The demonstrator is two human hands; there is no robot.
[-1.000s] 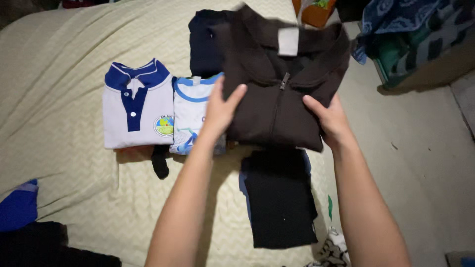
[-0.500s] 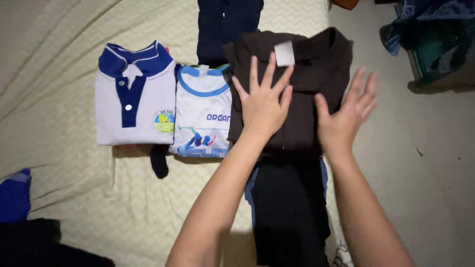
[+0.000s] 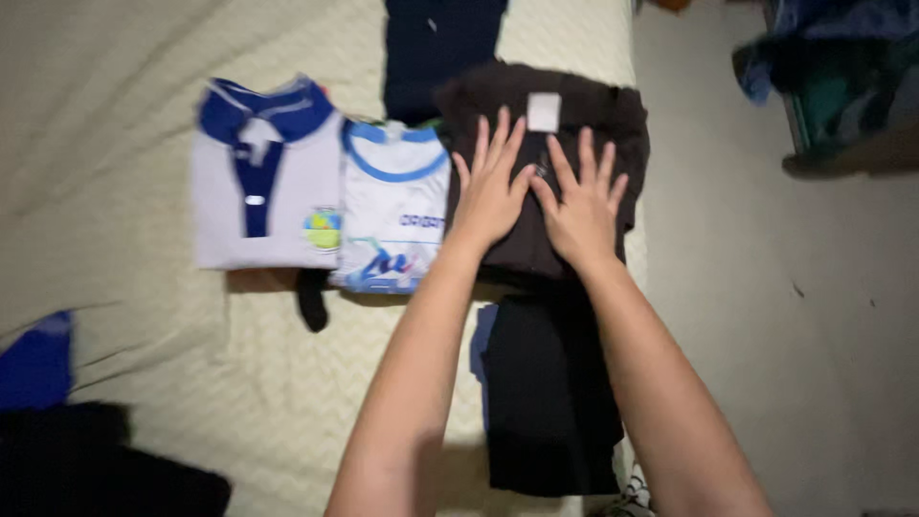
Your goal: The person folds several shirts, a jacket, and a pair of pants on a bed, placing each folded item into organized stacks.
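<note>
1. we press our left hand (image 3: 490, 196) flat, fingers spread, on the folded dark brown jacket (image 3: 593, 124); it grips nothing.
2. our right hand (image 3: 579, 206) lies flat just beside the left one on the same jacket, palm down, also holding nothing.
3. the jacket rests on the cream bedspread (image 3: 115, 115), near its right edge, with a pale label (image 3: 544, 111) at the collar.
4. to its left lie a white and light blue shirt (image 3: 392, 206) and a white polo with dark blue collar (image 3: 258, 182).
5. a folded black garment (image 3: 550, 402) lies under our forearms.
</note>
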